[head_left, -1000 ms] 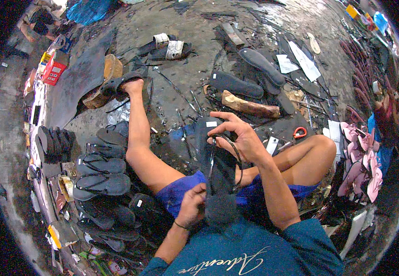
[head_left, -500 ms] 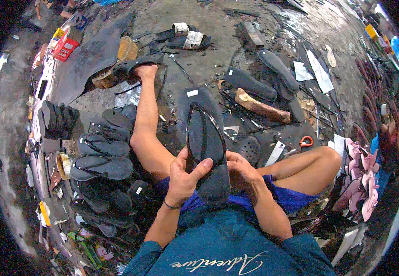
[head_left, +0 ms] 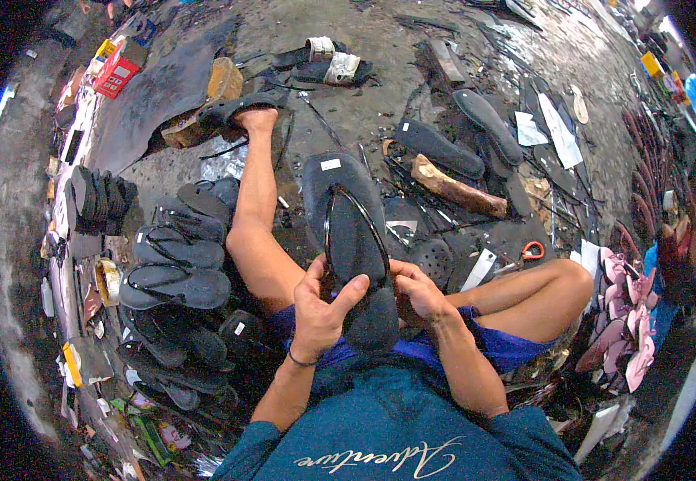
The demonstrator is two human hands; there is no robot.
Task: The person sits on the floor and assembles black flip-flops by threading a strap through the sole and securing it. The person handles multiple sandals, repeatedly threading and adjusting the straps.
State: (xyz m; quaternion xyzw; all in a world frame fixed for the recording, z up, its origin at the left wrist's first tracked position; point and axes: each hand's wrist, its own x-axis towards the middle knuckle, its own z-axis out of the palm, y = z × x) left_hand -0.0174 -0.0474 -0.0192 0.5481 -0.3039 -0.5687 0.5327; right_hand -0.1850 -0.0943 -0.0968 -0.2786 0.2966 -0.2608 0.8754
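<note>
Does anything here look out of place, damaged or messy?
Yes: loose black soles, scraps and a wooden block lie scattered across the floor. The flip-flop held by both hands looks intact.

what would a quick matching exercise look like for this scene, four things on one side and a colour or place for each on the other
Things:
1. flip-flop
2. scissors
3. box
4. wooden block

Descriptions:
A. red, far upper left
B. brown, lying on the ground right of the outstretched leg
C. black, held by left hand and right hand
D. orange handles, near the bent knee

Pairs: 1-C, 2-D, 3-A, 4-B
</note>
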